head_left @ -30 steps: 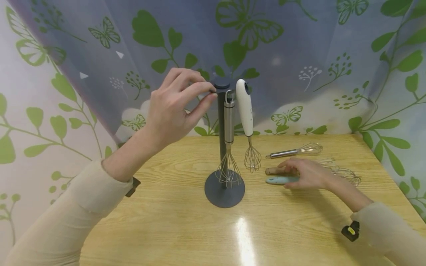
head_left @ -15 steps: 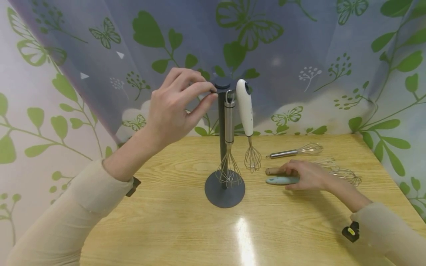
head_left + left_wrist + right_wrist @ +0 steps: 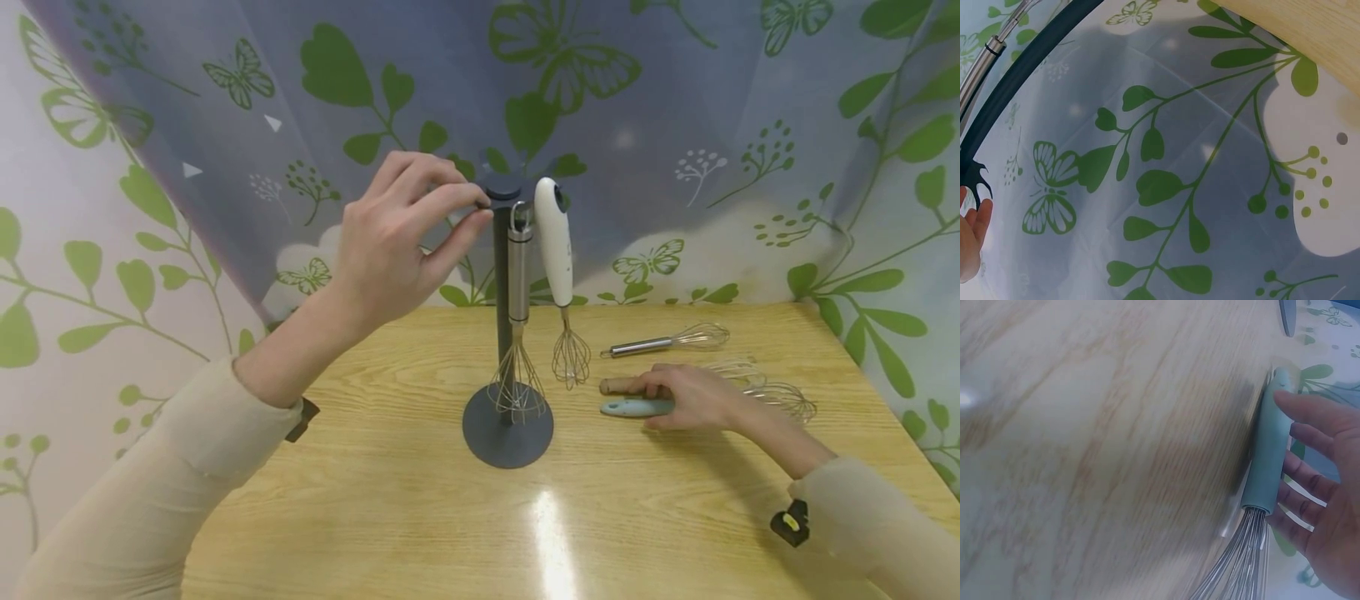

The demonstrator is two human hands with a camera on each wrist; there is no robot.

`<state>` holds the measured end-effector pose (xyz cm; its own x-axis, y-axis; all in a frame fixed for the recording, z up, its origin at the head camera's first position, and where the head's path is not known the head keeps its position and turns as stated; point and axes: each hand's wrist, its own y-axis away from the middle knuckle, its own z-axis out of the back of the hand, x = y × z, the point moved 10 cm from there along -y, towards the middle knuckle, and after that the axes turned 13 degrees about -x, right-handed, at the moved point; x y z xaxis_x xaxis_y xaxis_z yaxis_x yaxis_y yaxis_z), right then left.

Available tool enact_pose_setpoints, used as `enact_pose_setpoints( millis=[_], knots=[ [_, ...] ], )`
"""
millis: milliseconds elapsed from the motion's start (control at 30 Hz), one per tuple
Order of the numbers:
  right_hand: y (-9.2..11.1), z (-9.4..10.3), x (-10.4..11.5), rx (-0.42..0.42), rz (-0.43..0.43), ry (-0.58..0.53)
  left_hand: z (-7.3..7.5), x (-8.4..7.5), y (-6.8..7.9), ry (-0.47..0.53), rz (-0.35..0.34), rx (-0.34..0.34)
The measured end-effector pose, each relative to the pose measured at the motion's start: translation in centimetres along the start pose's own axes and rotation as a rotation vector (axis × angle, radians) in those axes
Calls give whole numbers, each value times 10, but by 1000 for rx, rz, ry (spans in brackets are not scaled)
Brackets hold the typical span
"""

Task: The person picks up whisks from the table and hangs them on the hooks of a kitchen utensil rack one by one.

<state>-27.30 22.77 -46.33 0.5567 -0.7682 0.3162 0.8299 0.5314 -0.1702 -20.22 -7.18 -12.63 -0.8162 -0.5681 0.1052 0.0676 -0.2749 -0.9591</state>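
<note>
My left hand (image 3: 397, 233) pinches a hook at the top of the dark utensil stand (image 3: 487, 437). In the left wrist view its fingertips (image 3: 980, 224) meet the dark hooks (image 3: 975, 175). A steel-handled whisk (image 3: 519, 279) and a white-handled whisk (image 3: 555, 250) hang from the stand. On the table to the right, my right hand (image 3: 701, 396) holds the light-blue-handled whisk (image 3: 628, 407), thumb on the near side and curled fingers on the far side. The right wrist view shows the thumb against that blue handle (image 3: 1269, 450). A wooden-handled whisk (image 3: 615, 386) lies just beyond, partly covered by the fingers.
Behind the blue whisk a small steel whisk (image 3: 641, 346) lies flat on the wooden table (image 3: 405, 517). A patterned curtain (image 3: 637, 142) closes off the back and sides. Wire heads (image 3: 787, 400) of the lying whisks point right.
The right hand's fingers have drawn in from the wooden handle and curled closer to the blue one, and the hand has shifted slightly. The left hand stays at the stand's top.
</note>
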Motion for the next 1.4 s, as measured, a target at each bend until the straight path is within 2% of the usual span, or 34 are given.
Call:
enact_pose_setpoints(
  millis=[633,867,1400],
  knots=[
    [0,-10,-3,31,16,-20,0,0,0,-2,5,1],
    [1,-8,0,14,23,-44,0,1,0,-1,11,5],
    [4,2,2,-21,39,-27,1,0,0,9,13,-8]
  ],
)
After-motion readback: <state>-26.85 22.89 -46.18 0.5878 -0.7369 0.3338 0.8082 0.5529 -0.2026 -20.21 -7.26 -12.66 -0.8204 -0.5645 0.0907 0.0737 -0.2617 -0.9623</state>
